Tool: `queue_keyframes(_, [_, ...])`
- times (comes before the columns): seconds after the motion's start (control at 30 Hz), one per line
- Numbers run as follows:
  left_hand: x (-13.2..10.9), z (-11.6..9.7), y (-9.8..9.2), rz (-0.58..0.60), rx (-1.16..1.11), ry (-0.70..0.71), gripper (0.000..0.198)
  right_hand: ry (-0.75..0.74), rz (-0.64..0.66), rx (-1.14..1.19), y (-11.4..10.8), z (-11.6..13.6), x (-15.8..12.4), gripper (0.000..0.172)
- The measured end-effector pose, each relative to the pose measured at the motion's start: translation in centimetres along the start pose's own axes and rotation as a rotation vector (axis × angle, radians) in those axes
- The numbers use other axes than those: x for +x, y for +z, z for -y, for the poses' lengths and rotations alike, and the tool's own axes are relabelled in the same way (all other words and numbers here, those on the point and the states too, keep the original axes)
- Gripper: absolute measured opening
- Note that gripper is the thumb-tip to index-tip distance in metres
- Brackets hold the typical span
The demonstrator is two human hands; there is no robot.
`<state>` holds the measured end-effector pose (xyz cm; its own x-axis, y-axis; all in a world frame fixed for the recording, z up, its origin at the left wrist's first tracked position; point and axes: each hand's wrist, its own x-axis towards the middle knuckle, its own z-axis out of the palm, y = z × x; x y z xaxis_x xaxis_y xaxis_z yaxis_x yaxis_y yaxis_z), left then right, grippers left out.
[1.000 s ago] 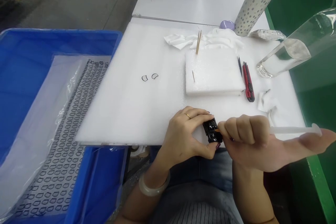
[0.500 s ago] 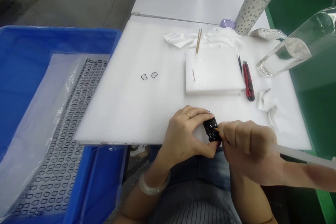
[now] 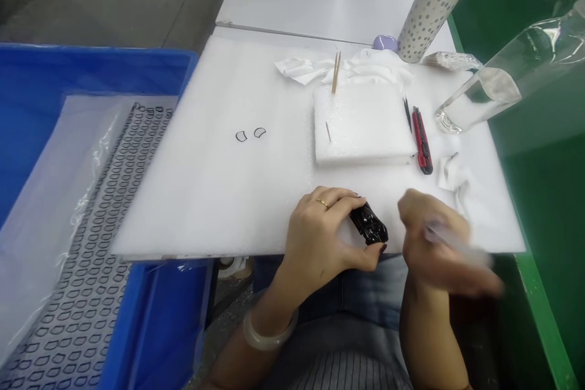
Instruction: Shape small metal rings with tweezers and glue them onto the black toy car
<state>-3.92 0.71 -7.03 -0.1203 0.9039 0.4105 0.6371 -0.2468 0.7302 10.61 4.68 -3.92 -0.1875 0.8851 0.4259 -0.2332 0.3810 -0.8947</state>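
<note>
My left hand (image 3: 320, 237), with a ring and a bracelet on it, is closed around a small glossy black plastic part (image 3: 369, 223) at the front edge of the table. Its thumb and fingers grip the part from both ends. To the right, my right hand (image 3: 436, 247) is a closed fist, smeared by motion and apart from the part. A pale translucent stick-like tool (image 3: 461, 247) runs through this fist; its tip cannot be made out. Two thin black rings (image 3: 250, 134) lie on the white foam sheet to the left.
A white foam block (image 3: 363, 125) bears thin wooden sticks (image 3: 336, 73). Beside it are a red utility knife (image 3: 422, 141), crumpled tissue (image 3: 452, 177), a clear bottle (image 3: 484, 94) and a dotted bottle (image 3: 427, 12). At left, a blue bin (image 3: 183, 73) holds sheets with many black rings (image 3: 86, 280).
My right hand has pulled back to the right, away from the black part, with the translucent tool still in its fist. My left hand keeps its hold. The whole view has shifted slightly.
</note>
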Motion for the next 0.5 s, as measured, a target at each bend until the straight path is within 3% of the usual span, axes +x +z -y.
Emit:
queue_keyframes(0.13, [-0.27, -0.69, 0.64, -0.049, 0.089, -0.017, 0.043, -0.053, -0.032, 0.093, -0.03, -0.28, 0.02, 0.061])
queue_keyframes(0.23, [-0.39, -0.78, 0.87, -0.06, 0.1, -0.024, 0.044, -0.078, -0.01, 0.251, 0.29, 0.26, -0.02, 0.059])
queue_keyframes(0.33, [-0.41, -0.67, 0.98, -0.072, 0.096, -0.03, 0.045, -0.042, 0.016, 0.383, 0.4, 0.38, -0.05, 0.062])
queue_keyframes(0.5, [-0.44, -0.58, 1.01, -0.073, 0.097, -0.038, 0.044, 0.022, 0.043, 0.407, 0.15, 0.05, -0.4, 0.065])
